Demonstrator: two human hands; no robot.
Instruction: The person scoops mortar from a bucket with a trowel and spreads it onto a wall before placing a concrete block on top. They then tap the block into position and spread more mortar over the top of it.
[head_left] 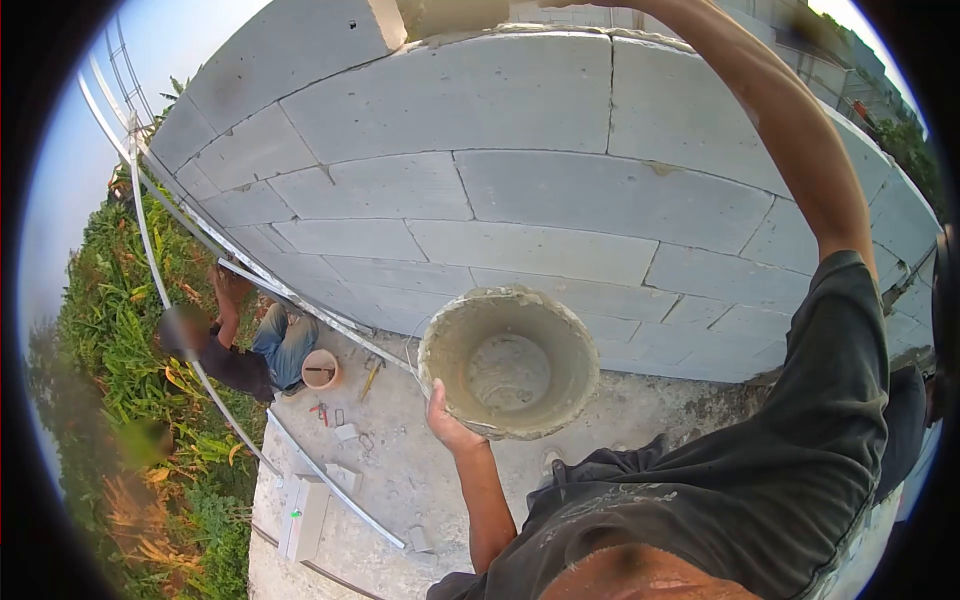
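A mortar-caked bucket [432, 352] is tilted with its mouth toward me, and a grey layer of wet mortar lies on its bottom. My left hand [452, 425] is closed on the bucket's left lower rim, thumb up along the outside. My right arm stretches up over the wall of pale grey blocks [540, 95]. Only a sliver of my right hand [575, 3] shows at the top edge, by the wall's top course; its fingers and anything in them are cut off. Mortar [460, 38] lines the top of that course near a raised block [300, 45].
Another person [235, 350] crouches at the left beside a small pinkish bucket [320, 370]. Metal channels [335, 480] lean and lie about there. A hammer [372, 378], other tools and block pieces [345, 478] lie on the concrete floor. Plants [215, 520] grow beyond the floor's edge.
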